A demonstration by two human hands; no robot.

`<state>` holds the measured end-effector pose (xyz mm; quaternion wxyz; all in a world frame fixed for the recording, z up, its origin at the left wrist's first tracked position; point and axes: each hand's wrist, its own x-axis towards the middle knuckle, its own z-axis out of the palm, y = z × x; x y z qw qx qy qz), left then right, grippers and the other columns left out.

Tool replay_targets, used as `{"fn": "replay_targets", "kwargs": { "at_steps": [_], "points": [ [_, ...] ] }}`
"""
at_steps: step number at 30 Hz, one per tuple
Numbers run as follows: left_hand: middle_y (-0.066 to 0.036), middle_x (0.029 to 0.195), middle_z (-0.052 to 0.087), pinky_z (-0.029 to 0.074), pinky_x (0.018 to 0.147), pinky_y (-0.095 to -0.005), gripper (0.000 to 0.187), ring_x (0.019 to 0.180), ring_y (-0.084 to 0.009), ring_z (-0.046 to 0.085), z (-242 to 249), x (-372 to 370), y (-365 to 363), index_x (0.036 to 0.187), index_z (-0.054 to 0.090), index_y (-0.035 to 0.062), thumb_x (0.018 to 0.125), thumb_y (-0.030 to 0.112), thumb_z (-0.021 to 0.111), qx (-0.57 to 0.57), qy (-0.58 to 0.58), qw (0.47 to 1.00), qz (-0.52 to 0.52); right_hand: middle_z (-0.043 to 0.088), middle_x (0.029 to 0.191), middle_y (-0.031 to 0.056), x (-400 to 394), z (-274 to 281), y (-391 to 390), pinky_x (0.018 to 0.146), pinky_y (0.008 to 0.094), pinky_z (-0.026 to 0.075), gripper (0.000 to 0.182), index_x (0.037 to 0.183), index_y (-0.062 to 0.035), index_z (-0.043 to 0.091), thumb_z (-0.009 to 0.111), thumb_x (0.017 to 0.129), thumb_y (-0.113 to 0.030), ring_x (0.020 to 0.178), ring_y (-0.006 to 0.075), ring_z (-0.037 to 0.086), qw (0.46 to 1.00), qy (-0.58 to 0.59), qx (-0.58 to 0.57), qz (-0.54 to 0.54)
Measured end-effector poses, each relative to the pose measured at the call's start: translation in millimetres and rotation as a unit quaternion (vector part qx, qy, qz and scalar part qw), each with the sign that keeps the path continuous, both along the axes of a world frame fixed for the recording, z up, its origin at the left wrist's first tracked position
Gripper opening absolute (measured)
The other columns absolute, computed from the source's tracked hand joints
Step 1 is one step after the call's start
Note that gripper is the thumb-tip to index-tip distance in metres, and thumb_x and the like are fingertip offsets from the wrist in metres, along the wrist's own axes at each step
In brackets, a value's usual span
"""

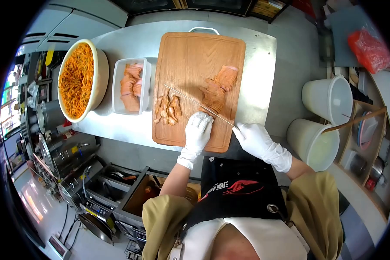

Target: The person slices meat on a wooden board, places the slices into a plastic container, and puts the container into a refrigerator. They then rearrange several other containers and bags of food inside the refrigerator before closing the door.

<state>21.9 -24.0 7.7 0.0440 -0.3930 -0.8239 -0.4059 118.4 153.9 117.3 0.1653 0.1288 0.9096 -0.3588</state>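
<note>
My right hand [253,138], in a white glove, grips a long thin knife [195,102] whose blade slants up and left across the wooden cutting board [190,56]. Gloved in white too, my left hand [199,128] has its fingers curled down at the near end of the sliced meat [213,100], right beside the blade. Its fingertips press on the meat's near end, which is mostly hidden under them. More slices [226,77] lie fanned out toward the board's right edge. Several brown meat pieces [168,109] lie in a small heap left of the blade.
Left of the board, a clear plastic container [145,86] holds sliced meat. Beside it stands a large cream bowl [100,78] of orange shreds. All rest on a steel table [261,65]. Two white buckets [305,134] stand at right; cooking equipment [104,190] lies at lower left.
</note>
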Motion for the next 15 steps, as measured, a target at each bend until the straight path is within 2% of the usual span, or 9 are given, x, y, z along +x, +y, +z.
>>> {"fn": "replay_targets", "kwargs": {
  "at_steps": [3,11,15],
  "points": [
    [-0.011,0.090,0.062,0.050,0.078,-0.0388,0.023,0.089,-0.0321,0.059,-2,-1,-3,0.087,0.064,0.0045,0.067,0.000,0.074,-0.008,0.012,1.000,-0.007,0.061,0.069,0.0218,5,5,-4,0.057,0.0452,0.049,0.023,0.082,0.0022,0.058,0.053,0.091,-0.019,0.063,0.0381,0.061,1.000,0.004,0.008,0.004],
    [-0.011,0.093,0.062,0.051,0.077,-0.0391,0.021,0.090,-0.0321,0.059,-4,-1,-4,0.086,0.066,0.0040,0.066,0.000,0.071,-0.032,0.004,0.999,-0.006,0.060,0.062,0.0150,14,1,-10,0.051,0.0406,0.049,0.018,0.082,-0.0003,0.058,0.054,0.088,-0.017,0.054,0.0321,0.062,0.998,0.012,0.046,0.046],
    [-0.011,0.094,0.062,0.051,0.077,-0.0393,0.024,0.091,-0.0329,0.059,-2,0,-4,0.087,0.066,0.0035,0.064,-0.001,0.070,-0.040,-0.006,0.999,-0.004,0.060,0.065,0.0187,12,3,-13,0.052,0.0437,0.048,0.016,0.081,-0.0006,0.057,0.056,0.087,-0.016,0.058,0.0365,0.060,0.999,-0.014,0.031,0.024]
  ]
}}
